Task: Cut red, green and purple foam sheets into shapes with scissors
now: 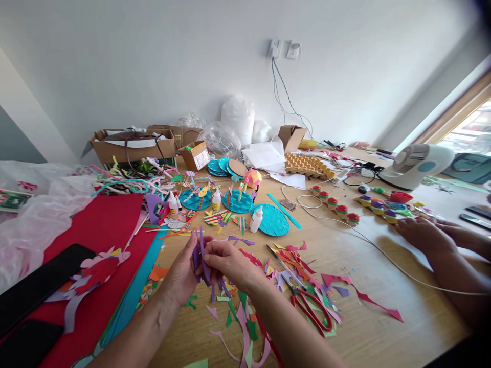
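Note:
Purple paper strips (pixel 202 255) are held between my two hands, just above the tabletop. My left hand (pixel 184 271) is closed around the strips from the left. From the other side, the thumb and fingers of my right hand (pixel 224 259) pinch them. Some strip ends hang below the fingers, and part of the bundle is hidden by the hands. Coloured paper scraps (pixel 245 306) lie beneath and around both hands. To the right, red-handled scissors (pixel 307 301) rest among the scraps. A white glue bottle (pixel 256 220) stands beyond my hands beside a blue textured disc (pixel 271 221).
Red paper sheets (pixel 103 220) lie at left, with a black phone-like object (pixel 46 281) on top. A white cable (pixel 368 237) crosses the table. At right, another person's hands (pixel 425 235) rest near painted egg-carton pieces (pixel 378 207) and a white fan (pixel 416 163). Cardboard boxes (pixel 111 151) stand against the wall.

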A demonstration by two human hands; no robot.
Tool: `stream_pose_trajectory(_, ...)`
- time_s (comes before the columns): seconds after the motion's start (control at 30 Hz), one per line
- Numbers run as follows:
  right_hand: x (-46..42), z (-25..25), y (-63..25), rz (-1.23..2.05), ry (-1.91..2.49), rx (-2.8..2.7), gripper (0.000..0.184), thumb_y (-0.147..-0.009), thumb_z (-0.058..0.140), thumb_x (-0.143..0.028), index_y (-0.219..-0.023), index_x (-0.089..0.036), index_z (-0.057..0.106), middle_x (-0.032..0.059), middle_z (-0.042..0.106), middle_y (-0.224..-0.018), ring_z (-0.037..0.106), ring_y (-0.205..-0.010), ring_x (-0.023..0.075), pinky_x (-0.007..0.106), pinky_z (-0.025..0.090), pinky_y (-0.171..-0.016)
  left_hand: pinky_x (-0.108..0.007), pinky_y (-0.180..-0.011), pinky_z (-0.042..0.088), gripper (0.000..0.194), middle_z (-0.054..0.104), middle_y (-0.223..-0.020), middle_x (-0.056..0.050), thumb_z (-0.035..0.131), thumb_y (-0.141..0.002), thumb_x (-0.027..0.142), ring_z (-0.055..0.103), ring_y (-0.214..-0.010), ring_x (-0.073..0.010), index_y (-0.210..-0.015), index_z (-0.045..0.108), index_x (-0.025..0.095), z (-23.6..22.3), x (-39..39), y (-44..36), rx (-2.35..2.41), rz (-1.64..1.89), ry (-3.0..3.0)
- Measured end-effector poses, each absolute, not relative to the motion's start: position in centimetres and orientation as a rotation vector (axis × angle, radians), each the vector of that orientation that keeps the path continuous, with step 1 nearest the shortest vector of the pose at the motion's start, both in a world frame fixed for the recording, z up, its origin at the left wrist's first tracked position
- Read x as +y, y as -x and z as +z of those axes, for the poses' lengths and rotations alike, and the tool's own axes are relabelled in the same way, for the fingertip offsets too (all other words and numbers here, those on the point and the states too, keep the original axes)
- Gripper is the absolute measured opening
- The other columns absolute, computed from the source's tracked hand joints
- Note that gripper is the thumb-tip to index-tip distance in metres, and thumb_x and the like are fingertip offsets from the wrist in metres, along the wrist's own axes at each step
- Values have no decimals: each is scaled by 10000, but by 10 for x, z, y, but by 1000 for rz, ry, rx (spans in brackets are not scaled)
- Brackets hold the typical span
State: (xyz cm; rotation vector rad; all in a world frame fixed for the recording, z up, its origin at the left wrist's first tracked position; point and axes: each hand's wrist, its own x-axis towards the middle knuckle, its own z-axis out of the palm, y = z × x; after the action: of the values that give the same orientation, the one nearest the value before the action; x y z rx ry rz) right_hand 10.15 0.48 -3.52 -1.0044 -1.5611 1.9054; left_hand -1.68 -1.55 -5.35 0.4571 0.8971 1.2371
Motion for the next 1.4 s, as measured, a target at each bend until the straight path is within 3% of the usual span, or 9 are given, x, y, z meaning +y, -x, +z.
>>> stream_pose_trajectory(0.17,1,-36,-96,1584,1236,-1928,167,-745,433,-109,-595,-166,477,-59,483,-453,460,-366,58,145,341,-366,-191,-300,323,357,559,-484,37,723,-620,433,444,-308,-81,-812,662,139,-63,-19,11,981,1281,-572)
stream_pose_trajectory(0.27,2,-38,-102,1356,1326,-2168,126,-751,452,-114,-683,-165,545,-55,554,-516,519,-420,58,135,359,-402,-148,-335,303,281,534,-510,55,723,-639,389,435,-373,-42,-753,672,137,-62,-15,17,991,1373,-578)
stream_pose_trajectory(0.37,15,-39,-120,1026,1464,-2403,120,-776,485,-166,-796,-170,603,-17,644,-651,596,-548,86,156,393,-490,-132,-424,372,256,506,-506,58,725,-651,364,460,-463,-43,-747,683,130,-55,-11,30,968,1440,-609)
stream_pose_trajectory(0.47,35,-42,-141,729,1639,-2455,183,-773,471,-129,-849,-136,638,93,670,-838,627,-790,189,242,417,-615,-170,-519,450,258,436,-464,69,747,-635,345,502,-518,-74,-740,685,117,-46,-8,41,899,1435,-608)
stream_pose_trajectory(0.6,51,-51,-149,526,1613,-2659,252,-748,509,-98,-940,-170,656,103,648,-999,600,-934,225,271,414,-702,-129,-368,338,220,371,-459,92,756,-639,278,374,-398,-25,-737,668,102,-43,-8,47,792,1347,-555)
stream_pose_trajectory(0.7,55,-58,-143,448,1498,-2833,262,-766,501,-86,-950,-184,659,97,635,-1020,601,-934,215,260,417,-700,-111,-313,248,197,365,-460,94,752,-645,252,305,-356,-4,-706,650,95,-45,-10,47,769,1321,-528)
stream_pose_trajectory(1.0,66,-65,-139,343,1270,-3064,237,-768,474,-29,-863,-121,671,131,650,-949,611,-898,229,270,426,-700,-109,-310,248,136,373,-462,82,646,-751,220,307,-339,-7,-696,625,97,-49,-11,49,773,1317,-483)
stream_pose_trajectory(1.23,61,-58,-140,441,1269,-2986,226,-762,463,0,-851,-90,650,163,643,-960,594,-924,241,291,411,-747,-112,-312,259,139,390,-467,77,646,-752,219,327,-345,-10,-698,619,93,-53,-10,49,774,1314,-462)
stream_pose_trajectory(1.4,59,-39,-148,617,1328,-2729,174,-774,452,-45,-793,-106,613,117,645,-792,594,-750,201,270,394,-624,-110,-312,257,146,400,-473,77,660,-744,227,338,-349,-9,-695,613,97,-58,-8,47,783,1320,-440)
